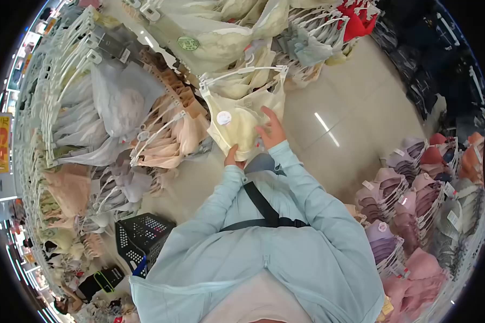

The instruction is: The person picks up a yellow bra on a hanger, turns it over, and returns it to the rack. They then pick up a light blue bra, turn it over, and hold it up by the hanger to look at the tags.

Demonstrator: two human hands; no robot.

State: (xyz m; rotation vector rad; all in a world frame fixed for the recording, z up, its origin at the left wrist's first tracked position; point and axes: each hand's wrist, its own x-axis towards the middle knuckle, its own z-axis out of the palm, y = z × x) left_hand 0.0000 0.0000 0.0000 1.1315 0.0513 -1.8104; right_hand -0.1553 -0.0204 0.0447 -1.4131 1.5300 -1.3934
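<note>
A pale yellow bra (242,126) with a round white sticker hangs on a white plastic hanger (245,71) in front of me. My left hand (232,159) is closed on its lower edge, the thumb on the front and the other fingers hidden behind the cloth. Over the right side of the bra, my right hand (272,129) is open, its fingers apart and overlapping the fabric. Right behind the hanger are more cream bras (242,83) on the rack.
Racks of grey bras (116,97) and peach bras (164,132) stand at the left. A black perforated basket (140,239) is at the lower left. Pink bras (415,280) hang at the lower right. Shiny tile floor (350,102) shows beyond my right arm.
</note>
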